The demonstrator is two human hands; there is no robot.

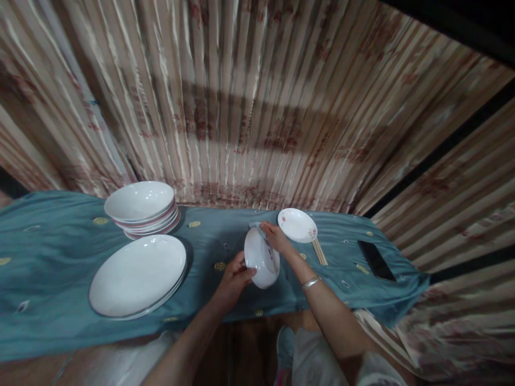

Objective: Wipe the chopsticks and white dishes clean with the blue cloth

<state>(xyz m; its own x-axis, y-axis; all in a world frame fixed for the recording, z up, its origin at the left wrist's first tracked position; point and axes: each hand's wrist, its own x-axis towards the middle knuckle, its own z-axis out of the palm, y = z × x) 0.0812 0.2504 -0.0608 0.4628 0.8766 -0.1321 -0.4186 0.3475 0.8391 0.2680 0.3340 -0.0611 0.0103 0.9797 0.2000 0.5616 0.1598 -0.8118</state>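
Striped curtains (257, 107) are hanging behind the table (48, 300), their reddish print too blurred to read. Both hands are gripping a white bowl (263, 265), tipped on its side over the teal cloth near the front edge. The left hand (235, 279) is clasping its lower rim and the right hand (276, 236) its top. A flowered saucer (296, 225) and chopsticks (321, 252) are lying just right of it. Stacked bowls (140, 206) and plates (137, 276) are sitting to the left, and a phone (376, 260) is lying near the right end.

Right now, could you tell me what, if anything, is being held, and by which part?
A white bowl, tipped on its side: the left hand grips its lower rim, the right hand its upper rim.
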